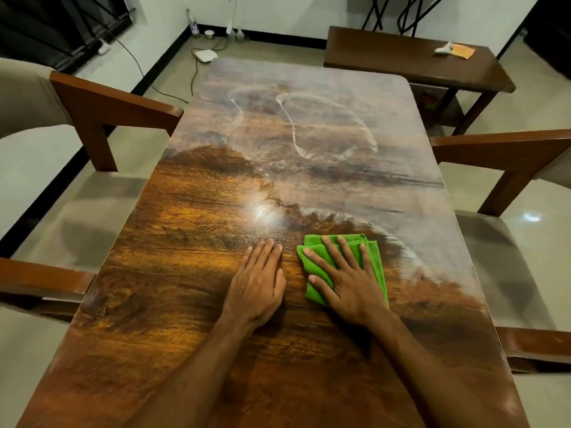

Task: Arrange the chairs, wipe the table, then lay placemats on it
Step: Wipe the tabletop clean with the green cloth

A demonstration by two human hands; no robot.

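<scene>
A long wooden table fills the view. Its near half shines dark and wiped, while the far half is dull grey with dusty streaks. My right hand presses flat, fingers spread, on a folded green cloth near the table's middle. Just to the left of the cloth, my left hand rests flat on the bare wood with fingers straight. A wooden chair with a beige seat stands at the left side of the table. Another such chair stands at the right side.
A dark wooden bench stands beyond the table's far right corner, with a white object and an orange cloth on it. Cables, a white box and small bottles lie on the floor by the far wall.
</scene>
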